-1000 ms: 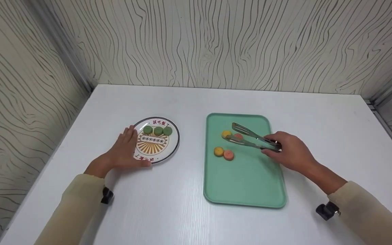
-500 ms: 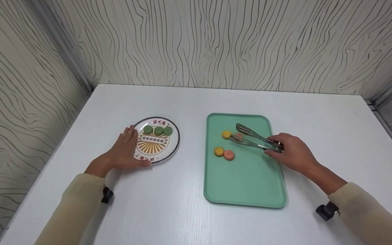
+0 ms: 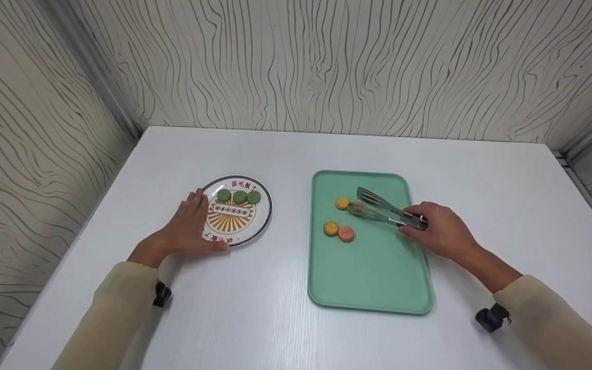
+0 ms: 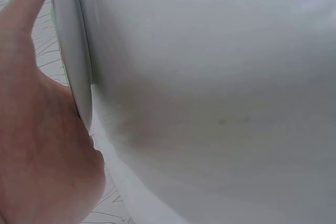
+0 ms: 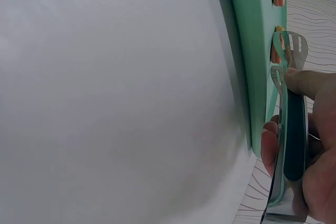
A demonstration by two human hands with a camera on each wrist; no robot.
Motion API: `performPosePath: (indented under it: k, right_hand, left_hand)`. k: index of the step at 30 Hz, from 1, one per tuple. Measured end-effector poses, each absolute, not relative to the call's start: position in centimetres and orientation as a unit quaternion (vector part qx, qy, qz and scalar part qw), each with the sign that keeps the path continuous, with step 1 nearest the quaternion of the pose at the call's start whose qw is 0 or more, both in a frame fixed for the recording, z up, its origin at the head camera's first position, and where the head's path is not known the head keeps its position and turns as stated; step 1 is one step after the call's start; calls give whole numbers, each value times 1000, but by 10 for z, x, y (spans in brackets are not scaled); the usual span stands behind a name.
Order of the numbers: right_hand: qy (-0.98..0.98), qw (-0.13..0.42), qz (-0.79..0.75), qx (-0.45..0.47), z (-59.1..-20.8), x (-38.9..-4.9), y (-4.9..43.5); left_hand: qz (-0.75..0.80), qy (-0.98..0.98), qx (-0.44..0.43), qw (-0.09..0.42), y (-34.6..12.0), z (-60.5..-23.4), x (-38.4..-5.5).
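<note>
My right hand (image 3: 442, 231) grips the metal serving tongs (image 3: 378, 213) with dark grips, and their slotted ends stand apart over the green tray (image 3: 368, 280). Between the spread ends, a pink macaron (image 3: 359, 204) is partly hidden. Just left of it lies a yellow macaron (image 3: 342, 203). Nearer the front, another yellow macaron (image 3: 331, 228) touches a second pink macaron (image 3: 346, 234). My left hand (image 3: 185, 231) rests with straight, spread fingers and thumb against the left rim of the round printed plate (image 3: 260, 226). Three green macarons (image 3: 239, 197) sit in a row on that plate.
Plate and tray stand apart on the white table (image 3: 270, 303). Behind the table rises a wall panel (image 3: 316, 67) with wavy lines, and another panel (image 3: 29, 128) stands at the left. A black wrist device (image 3: 491, 317) hangs by the right sleeve.
The tongs have shifted slightly right, their lower end leaving the back yellow macaron for the pink one. My right hand moved a little with them. My left hand stays at the plate.
</note>
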State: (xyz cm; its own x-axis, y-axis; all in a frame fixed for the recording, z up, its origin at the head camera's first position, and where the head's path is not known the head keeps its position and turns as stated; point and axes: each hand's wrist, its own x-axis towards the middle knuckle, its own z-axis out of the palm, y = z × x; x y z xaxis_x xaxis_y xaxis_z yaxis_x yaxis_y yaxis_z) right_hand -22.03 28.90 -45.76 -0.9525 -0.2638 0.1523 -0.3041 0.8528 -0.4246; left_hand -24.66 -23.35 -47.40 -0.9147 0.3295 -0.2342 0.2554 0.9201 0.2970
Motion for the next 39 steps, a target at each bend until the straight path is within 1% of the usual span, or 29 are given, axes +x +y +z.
performPosePath:
  k: [14, 19, 26, 39]
  right_hand:
    - [-959, 42, 230, 160, -457, -222, 286]
    - [-959, 43, 229, 159, -458, -222, 286]
    - [-962, 38, 222, 156, -458, -222, 285]
    - [-960, 37, 227, 157, -456, -222, 284]
  left_hand:
    - [136, 968, 160, 135, -236, -473, -245]
    - [130, 968, 160, 140, -235, -471, -245]
    - [119, 971, 172, 118, -234, -471, -246]
    - [126, 970, 171, 116, -234, -470, -244]
